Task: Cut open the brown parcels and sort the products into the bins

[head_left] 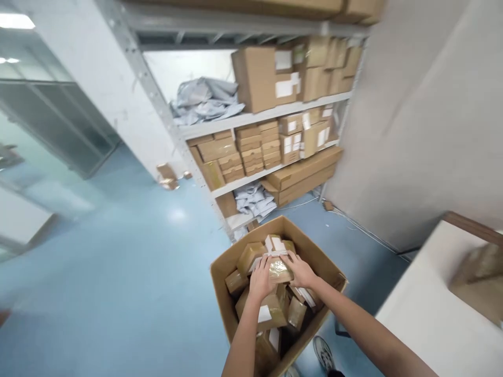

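Observation:
Both arms reach down into a large open cardboard box (220, 283) that holds several small taped parcels. My left hand (261, 277) grips the left side of a small cardboard parcel (280, 270) with shiny tape on its near face. On the parcel's right side, my right hand (300, 269) presses with its fingers bent over the top edge. Below it lie a bigger parcel with a white label (264, 314) and a narrow taped parcel (297, 313). A brown parcel (251, 256) is just beyond my left fingers.
Metal shelving (275, 111) with cardboard boxes and grey plastic bags (208, 99) stands beyond the box. At the right is a white table (428, 293) bearing a carton. Small cardboard scraps (167, 175) lie on the blue floor by a white pillar.

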Motion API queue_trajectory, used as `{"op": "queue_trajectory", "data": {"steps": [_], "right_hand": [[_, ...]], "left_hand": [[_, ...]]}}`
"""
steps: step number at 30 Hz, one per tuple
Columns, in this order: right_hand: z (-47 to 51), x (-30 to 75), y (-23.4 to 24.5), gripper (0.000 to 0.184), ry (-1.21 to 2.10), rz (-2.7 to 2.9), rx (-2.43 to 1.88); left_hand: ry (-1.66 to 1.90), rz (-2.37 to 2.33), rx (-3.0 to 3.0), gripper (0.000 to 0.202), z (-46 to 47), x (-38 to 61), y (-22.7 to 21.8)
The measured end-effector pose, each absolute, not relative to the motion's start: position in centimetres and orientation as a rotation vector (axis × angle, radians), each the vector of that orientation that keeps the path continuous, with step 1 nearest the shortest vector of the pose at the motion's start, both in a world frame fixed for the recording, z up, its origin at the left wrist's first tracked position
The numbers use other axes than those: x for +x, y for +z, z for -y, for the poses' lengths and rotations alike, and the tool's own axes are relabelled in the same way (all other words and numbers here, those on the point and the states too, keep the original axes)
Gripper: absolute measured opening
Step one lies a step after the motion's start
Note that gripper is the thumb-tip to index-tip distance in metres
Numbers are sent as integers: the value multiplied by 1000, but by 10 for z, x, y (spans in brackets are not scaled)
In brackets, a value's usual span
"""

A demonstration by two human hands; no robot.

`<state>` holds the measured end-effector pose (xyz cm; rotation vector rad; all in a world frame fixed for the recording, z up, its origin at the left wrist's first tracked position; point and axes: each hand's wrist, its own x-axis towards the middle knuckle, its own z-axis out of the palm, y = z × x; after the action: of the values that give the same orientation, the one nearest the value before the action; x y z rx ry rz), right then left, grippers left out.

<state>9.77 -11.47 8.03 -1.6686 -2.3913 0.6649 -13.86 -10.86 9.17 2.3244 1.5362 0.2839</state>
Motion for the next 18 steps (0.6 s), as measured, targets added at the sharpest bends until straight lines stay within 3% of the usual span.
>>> {"op": "queue_trajectory", "data": {"steps": [5, 9, 18], "right_hand": [[166, 185, 134, 122, 382, 2189, -1794], [235, 266, 151, 117, 253, 1961, -1957], [481, 475, 148, 117, 165, 1312, -2329]], "left_hand": [[447, -1272, 2510, 103, 116, -48, 147], [421, -1055, 2608, 103, 146, 51, 174], [204, -362, 2746, 110, 297, 337, 182]]}}
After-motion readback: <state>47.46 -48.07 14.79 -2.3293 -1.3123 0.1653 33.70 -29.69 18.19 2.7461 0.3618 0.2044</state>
